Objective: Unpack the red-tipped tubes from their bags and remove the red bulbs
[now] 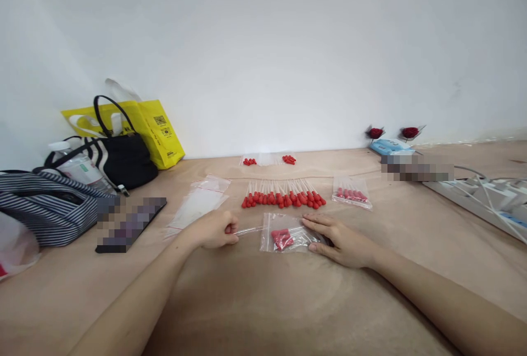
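My left hand is closed in a pinch on one end of a thin clear tube. The tube's other end reaches the left edge of a clear zip bag; whether it goes inside, I cannot tell. Red-bulbed droppers lie in that bag, bulbs to the left. My right hand rests with fingers stretched over the bag's right side, partly covering it. Behind the bag, a row of loose droppers lies with red bulbs towards me. Flat zip bags are stacked beyond my left hand.
A filled dropper bag lies at right, and bagged red bulbs lie near the wall. Dark phone, striped bag, black handbag and yellow bag stand left. Wipes and a cabled power strip are right.
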Tool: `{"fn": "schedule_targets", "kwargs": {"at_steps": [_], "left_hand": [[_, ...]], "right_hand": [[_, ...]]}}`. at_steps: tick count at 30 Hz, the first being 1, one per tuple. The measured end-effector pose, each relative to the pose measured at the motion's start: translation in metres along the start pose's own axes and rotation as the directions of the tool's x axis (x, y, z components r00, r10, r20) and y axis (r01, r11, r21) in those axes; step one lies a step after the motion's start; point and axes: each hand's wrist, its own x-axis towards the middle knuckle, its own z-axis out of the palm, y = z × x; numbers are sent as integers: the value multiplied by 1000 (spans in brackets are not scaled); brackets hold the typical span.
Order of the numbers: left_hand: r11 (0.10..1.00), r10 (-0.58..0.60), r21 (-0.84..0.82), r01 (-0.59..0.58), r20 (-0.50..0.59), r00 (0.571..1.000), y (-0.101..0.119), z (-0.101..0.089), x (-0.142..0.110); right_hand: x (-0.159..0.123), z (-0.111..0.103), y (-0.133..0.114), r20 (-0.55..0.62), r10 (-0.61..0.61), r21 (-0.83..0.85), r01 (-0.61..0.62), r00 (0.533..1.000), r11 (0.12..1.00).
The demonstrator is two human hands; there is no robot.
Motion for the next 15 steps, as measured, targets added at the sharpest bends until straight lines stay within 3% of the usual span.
{"fn": "schedule_targets", "kwargs": {"at_steps": [3, 6, 9, 11, 15], "left_hand": [[988, -44, -146, 56, 85, 995, -13, -16, -11], [937, -103, -335, 99, 5, 995, -26, -27, -4], [889, -268, -407, 210, -92, 959, -33, -28, 22], [850, -380, -423, 314, -79, 922, -34, -26, 44], [806, -473, -438, 398, -73, 878, -31, -20, 81]], "right_hand": [[0, 0, 0, 9, -2, -11, 3, 1000, 1000], [1, 0, 0, 4, -6, -1, 6, 1000, 1000], [1, 1, 1, -8, -5, 3, 5, 1000, 1000], [1, 1, 1, -9, -8, 1, 8, 1000, 1000], [1, 1, 1, -6, -14, -5, 14, 1000, 1000]]}}
